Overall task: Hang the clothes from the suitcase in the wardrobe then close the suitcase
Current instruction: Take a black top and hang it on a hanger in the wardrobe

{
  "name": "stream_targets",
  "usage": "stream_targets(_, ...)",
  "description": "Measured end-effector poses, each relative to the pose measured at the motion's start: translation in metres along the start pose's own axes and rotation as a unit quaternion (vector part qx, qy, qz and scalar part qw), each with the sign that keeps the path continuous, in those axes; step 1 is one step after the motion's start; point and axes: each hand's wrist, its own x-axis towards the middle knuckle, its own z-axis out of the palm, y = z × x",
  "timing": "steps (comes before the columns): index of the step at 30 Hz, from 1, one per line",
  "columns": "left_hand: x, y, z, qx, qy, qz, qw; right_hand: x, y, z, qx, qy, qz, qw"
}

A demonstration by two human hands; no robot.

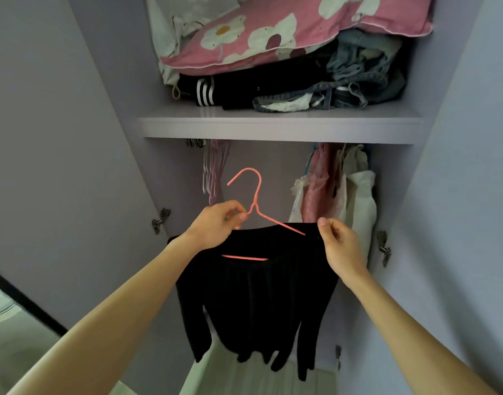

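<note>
A black garment [258, 303] hangs on a pink wire hanger [254, 195] in front of the open wardrobe, below its shelf [278, 126]. My left hand [216, 226] pinches the hanger at the base of its hook. My right hand [340, 246] grips the garment's top right edge, where the hanger's arm goes under the fabric. The hook points up and left, clear of the rail, which the shelf hides. The suitcase is out of sight.
Empty hangers [213, 169] hang at the left under the shelf; pink and white clothes [338, 195] hang at the right. Folded dark clothes [273, 89] and a pink flowered pillow [287, 32] lie on the shelf. Both doors stand open, with hinges [160, 219] on each side.
</note>
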Motion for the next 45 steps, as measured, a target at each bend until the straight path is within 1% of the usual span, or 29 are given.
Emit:
stream_targets(3, -0.002, -0.002, 0.006, 0.013, 0.006, 0.002, 1.0, 0.001, 0.007, 0.001, -0.046, -0.069, 0.001, 0.997)
stream_targets(6, -0.003, 0.0, 0.012, 0.007, 0.012, 0.011, 1.0, 0.001, 0.002, -0.001, -0.08, -0.174, 0.024, 0.981)
stream_targets(8, -0.003, -0.001, 0.016, 0.011, 0.017, 0.02, 1.0, 0.005, 0.0, 0.0, -0.137, -0.206, 0.007, 0.969)
stream_targets(11, 0.0, -0.006, 0.017, 0.014, 0.029, 0.031, 0.999, 0.008, -0.005, 0.006, -0.202, -0.206, -0.031, 0.957)
stream_targets(15, 0.011, -0.02, 0.017, 0.004, 0.018, 0.004, 1.0, 0.004, -0.012, 0.02, -0.209, -0.174, -0.031, 0.962)
stream_targets(19, 0.03, -0.044, 0.008, -0.001, -0.023, -0.019, 1.0, -0.002, -0.009, 0.055, -0.214, -0.102, 0.043, 0.971)
stream_targets(22, 0.041, -0.063, -0.008, 0.019, -0.023, 0.008, 1.0, -0.002, -0.01, 0.083, -0.219, -0.059, 0.097, 0.969)
stream_targets(24, 0.052, -0.076, -0.023, 0.09, -0.014, 0.036, 0.995, 0.002, -0.017, 0.102, -0.221, -0.049, 0.129, 0.965)
stream_targets(27, 0.071, -0.088, -0.048, 0.195, 0.013, 0.061, 0.979, 0.015, -0.031, 0.127, -0.217, -0.026, 0.191, 0.957)
stream_targets(29, 0.086, -0.091, -0.062, 0.24, 0.026, 0.08, 0.967, 0.027, -0.042, 0.14, -0.178, 0.003, 0.234, 0.956)
stream_targets(34, 0.127, -0.086, -0.081, 0.294, 0.063, 0.137, 0.944, 0.066, -0.058, 0.164, -0.059, 0.073, 0.288, 0.953)
stream_targets(37, 0.154, -0.081, -0.082, 0.323, 0.086, 0.156, 0.93, 0.091, -0.052, 0.174, -0.03, 0.097, 0.296, 0.95)
stream_targets(40, 0.185, -0.082, -0.08, 0.34, 0.125, 0.179, 0.915, 0.114, -0.044, 0.18, -0.032, 0.117, 0.285, 0.951)
stream_targets(42, 0.202, -0.09, -0.072, 0.336, 0.173, 0.204, 0.903, 0.13, -0.032, 0.183, -0.027, 0.124, 0.275, 0.953)
stream_targets(45, 0.223, -0.102, -0.053, 0.293, 0.246, 0.234, 0.894, 0.153, -0.011, 0.186, -0.013, 0.121, 0.257, 0.959)
